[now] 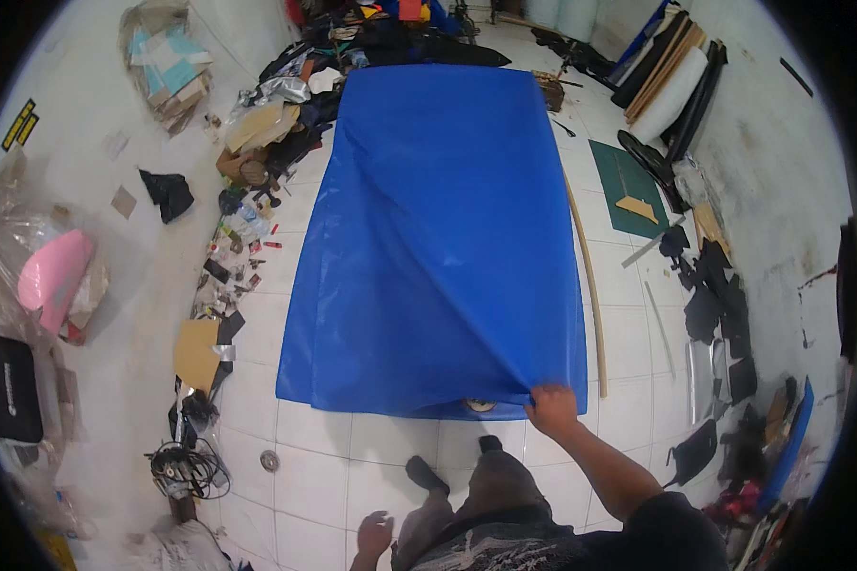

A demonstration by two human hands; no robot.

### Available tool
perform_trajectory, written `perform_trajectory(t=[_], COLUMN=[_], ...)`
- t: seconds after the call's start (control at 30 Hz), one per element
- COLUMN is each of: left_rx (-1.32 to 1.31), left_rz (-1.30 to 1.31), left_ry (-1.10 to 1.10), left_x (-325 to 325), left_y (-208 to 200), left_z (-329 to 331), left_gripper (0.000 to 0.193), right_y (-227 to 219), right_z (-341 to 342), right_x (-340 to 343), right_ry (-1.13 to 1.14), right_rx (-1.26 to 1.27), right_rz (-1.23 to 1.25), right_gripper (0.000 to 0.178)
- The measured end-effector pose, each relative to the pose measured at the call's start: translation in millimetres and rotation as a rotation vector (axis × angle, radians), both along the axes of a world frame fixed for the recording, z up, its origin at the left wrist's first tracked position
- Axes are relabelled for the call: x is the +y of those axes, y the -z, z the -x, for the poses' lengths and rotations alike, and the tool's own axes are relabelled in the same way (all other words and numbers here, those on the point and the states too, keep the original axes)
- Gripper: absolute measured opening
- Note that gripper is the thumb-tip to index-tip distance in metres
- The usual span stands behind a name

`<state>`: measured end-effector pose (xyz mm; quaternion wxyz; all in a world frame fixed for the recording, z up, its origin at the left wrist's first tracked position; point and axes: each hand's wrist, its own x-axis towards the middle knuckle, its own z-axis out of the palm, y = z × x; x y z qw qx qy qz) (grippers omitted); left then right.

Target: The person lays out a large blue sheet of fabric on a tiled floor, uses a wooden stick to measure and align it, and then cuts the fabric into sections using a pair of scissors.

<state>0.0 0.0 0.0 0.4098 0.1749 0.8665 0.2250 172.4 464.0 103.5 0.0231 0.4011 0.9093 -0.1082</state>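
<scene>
A large blue plastic sheet (448, 219) lies spread over the tiled floor in front of me. My right hand (552, 409) is closed on its near edge, close to the right corner. A raised fold runs from the far left of the sheet down to that hand. Beneath the near edge, just left of my right hand, part of a round pale thing (480, 405) shows; the sheet hides the rest. My left hand (376, 533) hangs low beside my leg, away from the sheet, its fingers loosely apart and holding nothing.
A long thin wooden strip (590, 295) lies along the sheet's right side. Beyond it are a green cutting mat (628, 186) and black scraps (714, 295). Rolls of material (671, 95) lean on the right wall. Clutter lines the left wall, with a coiled black cable (189, 471).
</scene>
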Motion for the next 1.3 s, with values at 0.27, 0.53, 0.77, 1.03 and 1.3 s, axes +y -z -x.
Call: perform_trajectory(t=[0.27, 0.53, 0.77, 1.03, 1.3], left_rx=[-0.340, -1.202, -0.684, -0.431, -0.784], left_rz=[0.151, 0.555, -0.077, 0.110, -0.428], left_ry=[0.890, 0.788, -0.082, -0.313, -0.577], left_x=[72.2, 108.7, 116.6, 164.5, 207.0], left_y=[-33.5, 6.3, 265.6, 473.9, 554.0], left_z=[-21.2, -3.4, 122.0, 270.9, 228.6], left_gripper=[0.044, 0.051, 0.035, 0.083, 0.082], right_y=[26.8, 187.8, 388.4, 534.6, 593.3], right_z=[-34.2, -108.3, -180.9, -181.6, -221.0], right_x=[-44.4, -0.2, 45.9, 88.2, 100.5], right_ry=[0.114, 0.092, 0.010, -0.025, 0.107], right_rx=[0.158, 0.167, 0.116, 0.181, 0.004], right_rz=[-0.023, -0.076, -0.173, -0.309, -0.103], right_gripper=[0.024, 0.033, 0.034, 0.046, 0.036])
